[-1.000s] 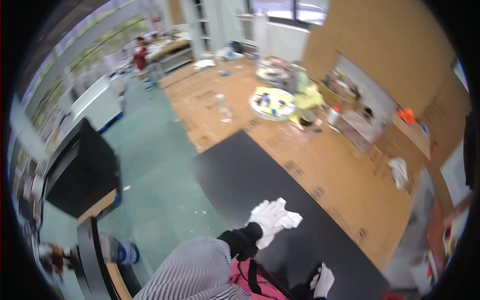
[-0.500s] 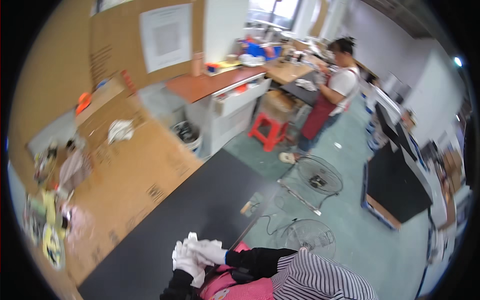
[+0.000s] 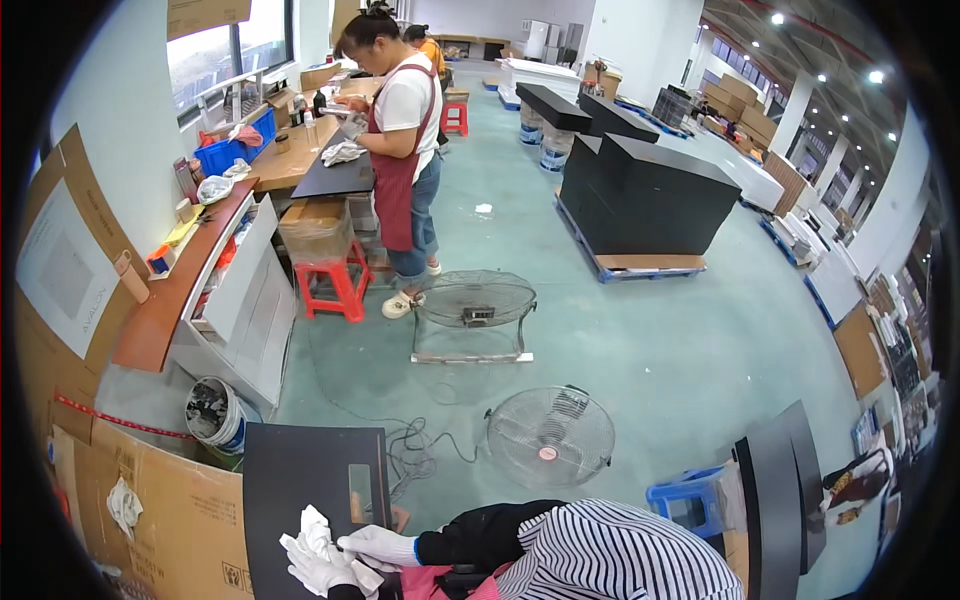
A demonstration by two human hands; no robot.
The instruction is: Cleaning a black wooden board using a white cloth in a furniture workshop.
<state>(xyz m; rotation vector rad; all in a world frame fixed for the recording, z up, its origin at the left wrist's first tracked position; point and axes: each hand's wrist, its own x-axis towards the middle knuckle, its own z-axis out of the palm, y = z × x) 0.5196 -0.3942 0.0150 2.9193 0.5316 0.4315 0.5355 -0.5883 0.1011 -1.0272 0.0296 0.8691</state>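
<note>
Both of my hands wear white knitted gloves and meet over the near part of a dark grey panel (image 3: 275, 470) with a rectangular cutout. My left hand (image 3: 318, 572) holds a crumpled white cloth (image 3: 315, 525), its fingers partly spread around the bunch. From the right, my right hand (image 3: 382, 546) reaches across with its fingers together, gripping the cloth's edge beside the left palm. Parts of the cloth are hard to tell from the gloves. Beside the panel's right edge, a small tan piece (image 3: 400, 518) is partly visible.
Brown cardboard (image 3: 190, 510) with a crumpled white rag (image 3: 124, 505) lies left. A waste bucket (image 3: 222, 415) stands beyond the panel. Two floor fans (image 3: 550, 440) and loose cables occupy the floor ahead. A co-worker (image 3: 405, 130) stands at a bench; stacked black panels (image 3: 640, 200) rest on a pallet.
My view has swung right and levelled, showing more floor and room. My hands, overlapped before, are now slightly apart, with the white cloth showing between them.
</note>
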